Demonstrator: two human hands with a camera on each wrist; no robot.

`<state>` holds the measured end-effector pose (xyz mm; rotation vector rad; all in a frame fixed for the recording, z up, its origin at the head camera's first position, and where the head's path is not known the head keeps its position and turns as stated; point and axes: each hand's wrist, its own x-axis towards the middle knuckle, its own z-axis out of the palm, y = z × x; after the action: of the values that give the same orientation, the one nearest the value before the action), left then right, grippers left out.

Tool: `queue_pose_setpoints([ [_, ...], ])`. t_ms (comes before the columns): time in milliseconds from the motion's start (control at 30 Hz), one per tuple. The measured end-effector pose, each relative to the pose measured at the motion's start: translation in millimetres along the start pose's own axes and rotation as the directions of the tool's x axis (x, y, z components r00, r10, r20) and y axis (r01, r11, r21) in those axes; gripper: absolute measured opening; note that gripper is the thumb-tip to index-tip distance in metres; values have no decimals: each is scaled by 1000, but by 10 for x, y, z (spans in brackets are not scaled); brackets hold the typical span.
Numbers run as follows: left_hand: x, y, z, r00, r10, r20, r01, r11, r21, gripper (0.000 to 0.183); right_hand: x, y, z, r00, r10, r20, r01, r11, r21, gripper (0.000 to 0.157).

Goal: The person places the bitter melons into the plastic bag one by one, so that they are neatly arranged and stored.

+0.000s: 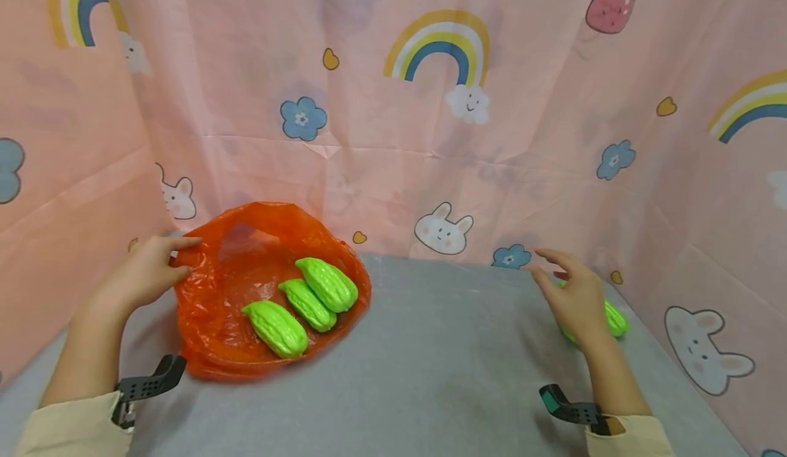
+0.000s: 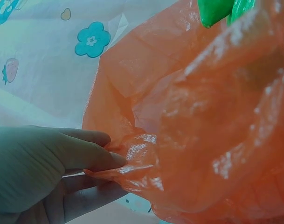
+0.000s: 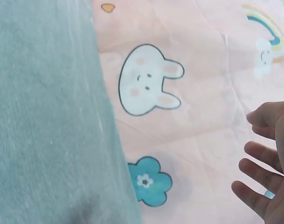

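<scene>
An orange-red plastic bag (image 1: 212, 320) stands with its mouth spread wide on the left of the table. Inside lie three bright green, ridged bitter melons (image 1: 277, 328), two of them side by side. My left hand (image 1: 147, 266) pinches the bag's left rim between thumb and fingers; in the left wrist view the thin film bunches at the fingertips (image 2: 117, 160). On the far right, my right hand (image 1: 574, 300) is raised with fingers spread and nothing in its grasp. More green bitter melon (image 1: 617, 319) shows behind that hand, mostly hidden by it.
A grey cloth covers the table (image 1: 430, 348). Pink curtains (image 1: 393, 170) printed with rainbows, rabbits and flowers hang along the back and both sides. Each wrist wears a black camera mount (image 1: 150, 383).
</scene>
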<state>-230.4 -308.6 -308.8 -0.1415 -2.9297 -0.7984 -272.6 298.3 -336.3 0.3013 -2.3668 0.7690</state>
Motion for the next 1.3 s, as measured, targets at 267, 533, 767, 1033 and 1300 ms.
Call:
queue_pose_setpoints([
  [267, 7, -29, 4, 1000, -2, 2, 2, 1000, -6, 48, -6, 184, -79, 998, 67, -14, -67, 998, -9, 36],
  [533, 11, -46, -1, 1000, -6, 2, 6, 1000, 5, 48, -28, 288, -137, 993, 116, -34, -117, 993, -26, 36],
  [767, 9, -48, -5, 1000, -14, 3, 14, 1000, 14, 49, -59, 419, -192, 992, 122, -37, -123, 992, -39, 37],
  [1033, 13, -45, 0, 1000, -5, -4, 6, 1000, 19, 48, -124, 650, -167, 984, 153, -89, -150, 988, 38, 34],
  [1300, 14, -49, -4, 1000, -5, -2, 5, 1000, 13, 48, -203, 815, -149, 972, 225, -70, -221, 974, 49, 34],
])
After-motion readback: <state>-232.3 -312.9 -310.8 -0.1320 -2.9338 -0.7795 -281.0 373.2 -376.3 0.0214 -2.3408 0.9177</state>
